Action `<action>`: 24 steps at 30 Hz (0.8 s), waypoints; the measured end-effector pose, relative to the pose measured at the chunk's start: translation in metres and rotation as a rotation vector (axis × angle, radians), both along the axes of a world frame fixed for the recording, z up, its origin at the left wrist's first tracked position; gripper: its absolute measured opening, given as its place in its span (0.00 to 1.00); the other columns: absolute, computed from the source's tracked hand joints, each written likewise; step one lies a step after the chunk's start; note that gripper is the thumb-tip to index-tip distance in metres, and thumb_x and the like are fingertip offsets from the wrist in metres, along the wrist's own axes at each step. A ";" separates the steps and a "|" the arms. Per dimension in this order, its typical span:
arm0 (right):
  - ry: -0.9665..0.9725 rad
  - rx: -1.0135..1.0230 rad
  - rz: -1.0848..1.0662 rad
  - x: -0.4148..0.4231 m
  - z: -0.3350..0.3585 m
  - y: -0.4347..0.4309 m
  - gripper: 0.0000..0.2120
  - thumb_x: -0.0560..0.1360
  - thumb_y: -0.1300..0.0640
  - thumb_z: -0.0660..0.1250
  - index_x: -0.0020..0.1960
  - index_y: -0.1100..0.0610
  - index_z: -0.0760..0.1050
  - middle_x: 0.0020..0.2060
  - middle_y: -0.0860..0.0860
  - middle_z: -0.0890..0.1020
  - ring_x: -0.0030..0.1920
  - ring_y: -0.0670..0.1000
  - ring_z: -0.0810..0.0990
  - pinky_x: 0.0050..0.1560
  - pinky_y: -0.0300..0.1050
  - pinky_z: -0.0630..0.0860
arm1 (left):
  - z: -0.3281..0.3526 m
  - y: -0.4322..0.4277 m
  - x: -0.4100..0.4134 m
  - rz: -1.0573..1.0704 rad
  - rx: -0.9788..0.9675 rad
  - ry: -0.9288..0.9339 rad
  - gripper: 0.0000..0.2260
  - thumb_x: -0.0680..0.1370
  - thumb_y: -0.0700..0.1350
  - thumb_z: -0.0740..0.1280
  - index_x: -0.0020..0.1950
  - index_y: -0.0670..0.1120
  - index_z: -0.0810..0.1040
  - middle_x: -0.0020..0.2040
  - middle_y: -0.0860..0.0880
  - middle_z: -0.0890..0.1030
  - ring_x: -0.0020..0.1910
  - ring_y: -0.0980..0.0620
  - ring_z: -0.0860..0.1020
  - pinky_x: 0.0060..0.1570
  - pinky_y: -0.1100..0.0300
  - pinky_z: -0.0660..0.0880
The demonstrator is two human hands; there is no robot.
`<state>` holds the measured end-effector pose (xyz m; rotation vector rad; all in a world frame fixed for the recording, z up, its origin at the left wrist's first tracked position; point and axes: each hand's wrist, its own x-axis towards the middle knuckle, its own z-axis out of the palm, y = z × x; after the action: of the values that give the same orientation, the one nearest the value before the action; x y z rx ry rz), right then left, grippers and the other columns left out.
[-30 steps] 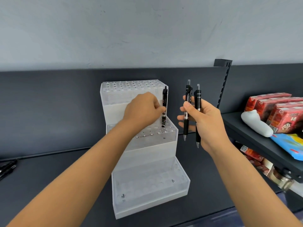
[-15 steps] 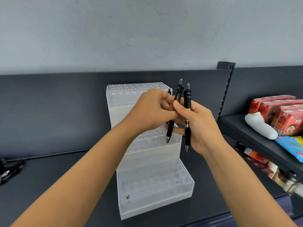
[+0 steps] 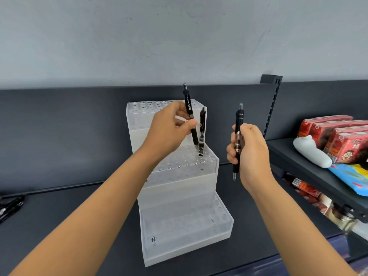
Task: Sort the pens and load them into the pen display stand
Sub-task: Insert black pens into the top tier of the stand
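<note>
Left hand (image 3: 169, 134) pinches glossy black pen (image 3: 190, 118) (tip down); tiered clear acrylic stand (image 3: 179, 176).

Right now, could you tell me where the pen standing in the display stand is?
Head view: the standing pen sits in the display stand, middle tier, near its right edge, right of the held pen in the left hand.

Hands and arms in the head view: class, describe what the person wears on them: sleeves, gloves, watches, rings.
The left hand and the right hand are bare: no gloves, no rings showing. The left forearm and right forearm are uncovered to the frame's edge, with no sleeve, watch or bracelet.
</note>
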<state>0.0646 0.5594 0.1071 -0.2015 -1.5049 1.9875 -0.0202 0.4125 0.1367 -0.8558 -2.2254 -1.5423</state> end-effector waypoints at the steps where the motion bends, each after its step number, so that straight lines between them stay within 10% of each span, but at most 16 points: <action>1: 0.011 0.031 -0.013 0.000 0.000 0.001 0.07 0.80 0.61 0.55 0.48 0.58 0.71 0.32 0.49 0.72 0.24 0.46 0.66 0.22 0.38 0.62 | -0.002 0.001 -0.002 0.005 0.007 0.011 0.09 0.76 0.42 0.71 0.54 0.48 0.75 0.46 0.53 0.79 0.41 0.55 0.82 0.44 0.60 0.81; 5: 0.007 0.201 -0.083 -0.003 -0.004 0.004 0.09 0.81 0.61 0.58 0.58 0.58 0.75 0.36 0.47 0.75 0.29 0.43 0.73 0.31 0.36 0.72 | -0.012 0.006 -0.006 0.051 0.005 0.098 0.07 0.76 0.41 0.70 0.53 0.48 0.77 0.42 0.59 0.78 0.40 0.66 0.79 0.41 0.74 0.74; 18: 0.029 0.231 -0.092 -0.003 -0.009 0.005 0.07 0.74 0.60 0.71 0.50 0.51 0.77 0.38 0.51 0.86 0.42 0.51 0.85 0.47 0.45 0.80 | -0.022 0.014 -0.014 0.077 -0.236 0.148 0.07 0.76 0.38 0.69 0.53 0.41 0.79 0.41 0.52 0.79 0.37 0.58 0.78 0.40 0.75 0.71; 24: 0.039 0.181 -0.101 -0.001 -0.006 0.008 0.07 0.71 0.61 0.74 0.46 0.53 0.79 0.36 0.49 0.86 0.37 0.48 0.83 0.47 0.50 0.80 | -0.027 0.019 -0.012 0.188 -0.360 0.183 0.05 0.75 0.42 0.69 0.48 0.40 0.80 0.44 0.46 0.84 0.45 0.46 0.81 0.48 0.53 0.77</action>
<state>0.0634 0.5677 0.1014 -0.1580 -1.6066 1.7560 -0.0325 0.4316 0.1093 -0.8154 -2.4023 -0.9552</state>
